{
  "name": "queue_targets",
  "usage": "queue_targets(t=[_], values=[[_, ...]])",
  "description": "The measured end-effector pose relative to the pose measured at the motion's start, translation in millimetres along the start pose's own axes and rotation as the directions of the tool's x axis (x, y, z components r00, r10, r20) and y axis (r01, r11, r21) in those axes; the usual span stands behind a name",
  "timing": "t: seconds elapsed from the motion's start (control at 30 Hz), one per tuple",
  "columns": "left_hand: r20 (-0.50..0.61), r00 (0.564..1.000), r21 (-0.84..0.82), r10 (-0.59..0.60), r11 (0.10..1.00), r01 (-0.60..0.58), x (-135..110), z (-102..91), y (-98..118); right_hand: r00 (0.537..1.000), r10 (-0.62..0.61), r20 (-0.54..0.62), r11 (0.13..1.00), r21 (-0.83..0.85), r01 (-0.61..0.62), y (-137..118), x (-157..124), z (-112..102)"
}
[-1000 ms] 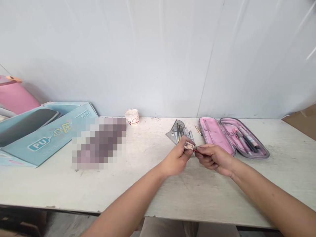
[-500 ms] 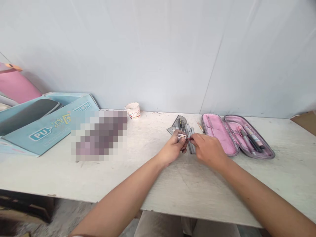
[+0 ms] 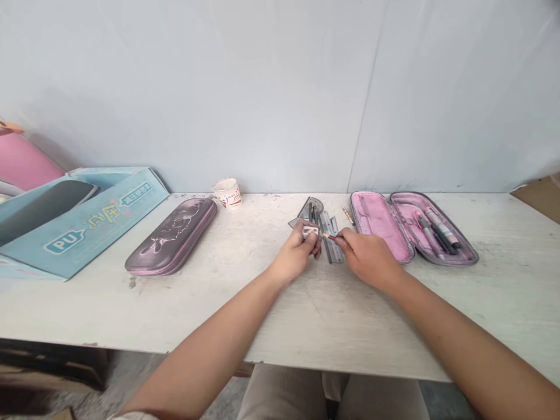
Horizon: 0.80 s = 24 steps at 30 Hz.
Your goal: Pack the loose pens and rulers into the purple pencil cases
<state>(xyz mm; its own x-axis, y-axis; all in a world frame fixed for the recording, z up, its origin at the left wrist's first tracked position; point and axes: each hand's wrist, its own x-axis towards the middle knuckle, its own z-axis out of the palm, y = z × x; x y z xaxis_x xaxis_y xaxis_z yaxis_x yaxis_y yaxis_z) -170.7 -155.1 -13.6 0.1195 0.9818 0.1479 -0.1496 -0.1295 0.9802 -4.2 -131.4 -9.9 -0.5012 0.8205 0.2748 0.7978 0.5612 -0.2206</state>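
Pinched in my left hand [image 3: 301,245] is a small whitish pencil sharpener [image 3: 310,231]. My right hand [image 3: 365,251] grips a red pencil [image 3: 331,237], its bare wooden tip pointing at the sharpener and just apart from it. Beneath and behind both hands lie grey rulers [image 3: 331,242] and a grey protractor [image 3: 315,203], partly covered by my left fingers. A short patterned pencil [image 3: 348,215] rests to the right of them. Beside my right hand an open pencil case [image 3: 385,233] with pink lining holds several pens [image 3: 437,230].
A closed dark purple pencil case [image 3: 172,236] lies at the left. Behind it stands a paper cup [image 3: 227,194]. A blue box marked PU [image 3: 83,233] occupies the far left, and brown cardboard [image 3: 540,198] is at the right edge. The wall backs the white table [image 3: 210,309].
The pencil's tip has come out of the sharpener, and my hands have moved slightly apart. The whole view has shifted a little.
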Motion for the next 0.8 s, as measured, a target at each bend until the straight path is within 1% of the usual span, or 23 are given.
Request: queue_targets(t=[0.07,0.1,0.2,0.3,0.43,0.53,0.8], values=[[-0.055,0.998,-0.082,0.005,0.997,-0.010,1.2,-1.8,0.8,0.998,0.051,-0.023,0.996,0.080,-0.049,3.5,0.3,-0.2],[-0.061,0.998,-0.118,0.001,0.993,-0.008,1.2,-2.0,1.3,0.997,0.066,-0.033,0.989,0.134,-0.061,4.8,0.3,0.3],[-0.023,1.000,-0.172,-0.012,0.985,0.008,-0.8,0.4,2.9,0.996,0.068,-0.062,0.964,0.261,-0.050,6.2,0.2,3.0],[0.004,1.000,-0.183,-0.021,0.983,0.022,-3.9,4.7,4.2,0.994,0.070,-0.081,0.949,0.313,-0.041,5.3,-0.3,5.3],[0.006,0.999,-0.207,-0.032,0.978,0.033,-5.4,6.2,4.3,0.995,0.043,-0.089,0.950,0.313,-0.013,5.3,-0.8,4.6],[0.005,0.999,-0.212,-0.033,0.977,0.034,-5.1,4.9,3.8,0.997,0.003,-0.078,0.959,0.282,0.019,6.9,-0.7,3.7],[0.010,1.000,-0.206,-0.025,0.978,0.026,-3.7,3.7,2.7,0.996,-0.031,-0.088,0.981,0.187,0.047,6.4,-0.3,4.3]])
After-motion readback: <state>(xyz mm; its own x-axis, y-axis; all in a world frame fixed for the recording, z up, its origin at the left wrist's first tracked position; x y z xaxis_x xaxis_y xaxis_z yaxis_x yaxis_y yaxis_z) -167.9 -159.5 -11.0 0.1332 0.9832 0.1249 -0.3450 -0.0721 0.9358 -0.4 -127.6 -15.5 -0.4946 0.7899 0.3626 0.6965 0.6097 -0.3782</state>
